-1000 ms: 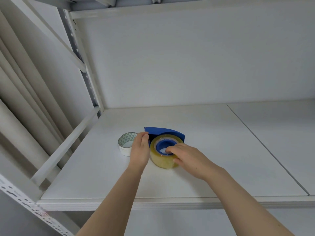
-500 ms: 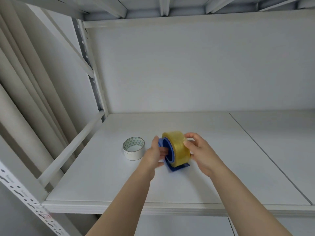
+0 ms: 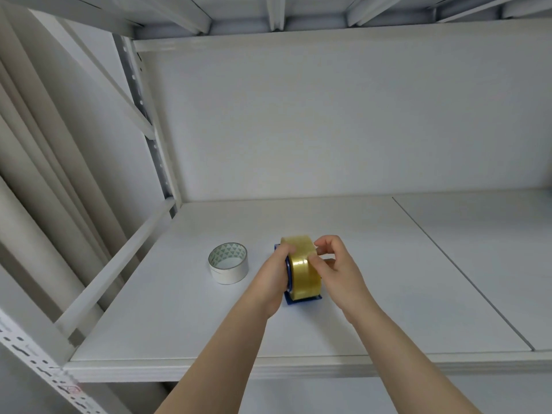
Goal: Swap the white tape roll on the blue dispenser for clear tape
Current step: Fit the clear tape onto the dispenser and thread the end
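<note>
The yellowish clear tape roll point(image 3: 304, 273) stands upright on the blue dispenser point(image 3: 301, 300), of which only the base and a sliver of the left side show. My left hand point(image 3: 273, 279) grips the dispenser and roll from the left. My right hand point(image 3: 336, 270) is against the right side of the clear roll, thumb and fingertips pinching at its top surface. The white tape roll point(image 3: 228, 263) lies flat on the shelf, a hand's width to the left of my left hand, touched by neither hand.
Everything sits on a white shelf board point(image 3: 179, 324) inside a metal rack. A slanted side rail point(image 3: 119, 264) and a perforated upright point(image 3: 149, 138) bound the left side. A seam point(image 3: 460, 273) runs across the board to the right. The front edge point(image 3: 268, 369) is near me.
The dispenser with the clear roll went from lying flat to standing upright. My right hand shifted from the roll's hub to its right side and top. The white roll stayed put.
</note>
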